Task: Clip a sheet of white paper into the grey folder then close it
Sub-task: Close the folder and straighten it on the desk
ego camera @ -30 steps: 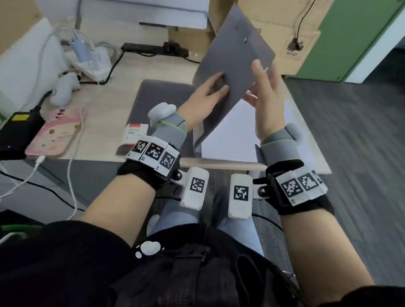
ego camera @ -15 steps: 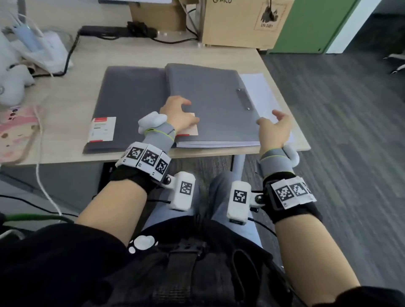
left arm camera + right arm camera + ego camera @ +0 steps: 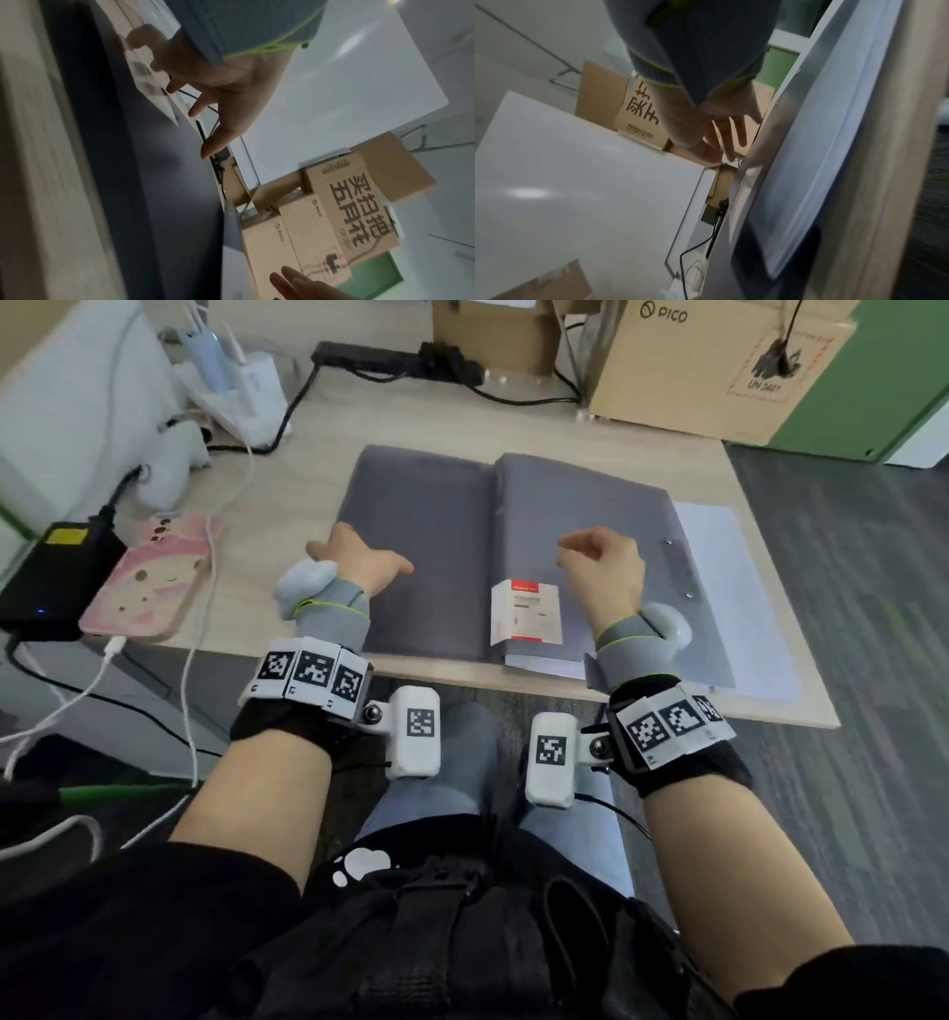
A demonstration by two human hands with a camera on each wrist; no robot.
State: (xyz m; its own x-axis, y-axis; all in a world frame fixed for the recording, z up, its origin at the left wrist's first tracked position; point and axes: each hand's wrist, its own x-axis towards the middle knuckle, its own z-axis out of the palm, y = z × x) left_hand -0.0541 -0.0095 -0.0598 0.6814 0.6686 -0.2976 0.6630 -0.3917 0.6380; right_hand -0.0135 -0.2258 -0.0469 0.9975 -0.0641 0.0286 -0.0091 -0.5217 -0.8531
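Two grey folders lie shut side by side on the desk. The right grey folder (image 3: 580,521) carries a white label (image 3: 526,613) and a metal clip strip (image 3: 680,567) along its right edge. White paper (image 3: 719,567) sticks out from under it on the right and at the front. My left hand (image 3: 359,562) rests with spread fingers on the left grey folder (image 3: 426,516), over that folder's label (image 3: 151,87). My right hand (image 3: 606,567) hovers over the right folder, fingers loose, holding nothing.
A pink phone (image 3: 149,588) and a black power bank (image 3: 51,577) with cables lie at the left. Cardboard boxes (image 3: 693,367) and a power strip (image 3: 390,354) stand along the back. The desk's front edge (image 3: 462,672) runs just before my wrists.
The right folder's cover, held up by both hands a second ago, now lies flat and shut. My left hand slid left onto the other folder; my right hand moved over the shut folder.
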